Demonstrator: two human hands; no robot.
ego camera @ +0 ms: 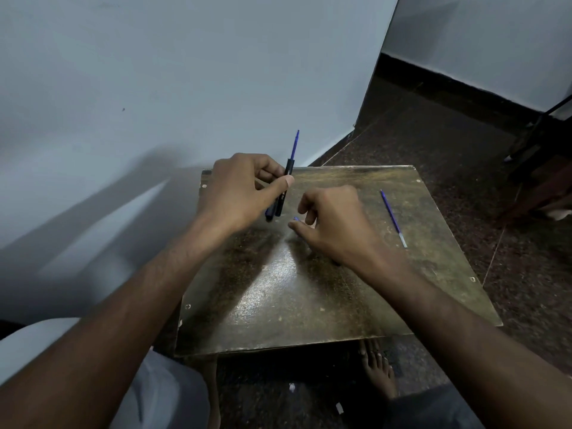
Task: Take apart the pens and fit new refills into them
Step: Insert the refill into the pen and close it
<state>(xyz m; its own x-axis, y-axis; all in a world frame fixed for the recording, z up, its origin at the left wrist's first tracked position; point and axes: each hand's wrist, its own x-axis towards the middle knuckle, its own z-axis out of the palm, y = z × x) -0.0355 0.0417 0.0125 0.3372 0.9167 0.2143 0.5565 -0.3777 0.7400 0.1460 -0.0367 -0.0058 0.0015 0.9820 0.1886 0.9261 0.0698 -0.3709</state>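
Observation:
My left hand [244, 188] is closed around a black pen barrel [283, 193], held nearly upright above the far part of the small table [309, 298]. A blue refill [295, 144] sticks out of the barrel's top. A second dark blue pen part [270, 213] pokes out below the same hand. My right hand [332, 221] rests low on the table with fingers curled over a small blue piece [296, 218]; whether it grips the piece is unclear. Another blue refill [393, 218] with a clear end lies loose on the table to the right.
The brown table stands against a pale wall [154, 88] on the left. Dark speckled floor [433, 125] lies beyond and to the right. A dark stand [538, 140] is at the far right. A bare foot [379, 370] shows under the table's near edge.

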